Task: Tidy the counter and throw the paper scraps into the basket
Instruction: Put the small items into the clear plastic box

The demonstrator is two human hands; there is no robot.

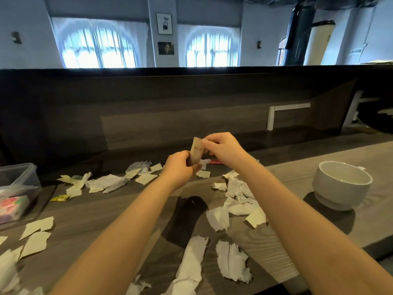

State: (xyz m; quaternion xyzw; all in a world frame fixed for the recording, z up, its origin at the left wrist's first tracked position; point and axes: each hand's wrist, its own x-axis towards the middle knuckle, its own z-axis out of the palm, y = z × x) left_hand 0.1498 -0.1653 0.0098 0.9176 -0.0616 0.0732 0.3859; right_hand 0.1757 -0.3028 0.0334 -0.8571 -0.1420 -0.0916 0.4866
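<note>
In the head view both hands meet above the middle of the counter (95,220), raised clear of its surface. The left hand (180,167) curls its fingers round the lower part of a small tan paper scrap (196,151), and the right hand (223,149) pinches the same scrap at its upper edge, so it stands nearly upright between them. More torn pieces lie loose on the wood. A far-left cluster of white and cream pieces (106,183) spreads below the raised back wall (170,103), and flat cream pieces (36,233) sit near the left border. A crumpled white heap (238,196) lies just under the right forearm, and two long tissue strips (231,260) lie close to the near edge. A bare band of wood runs between the forearms, crossed by a dark shadow (185,220). More bare wood separates the right heap from a white bowl (342,184), which stands upright on a dark coaster (331,218) well apart from the hands. The counter's front edge cuts diagonally across the lower right. At the far left a clear plastic box (17,177) sits on the counter, with a small yellow wrapper (60,198) just beside it. A thin red item (214,161) lies behind the right wrist, partly hidden.
</note>
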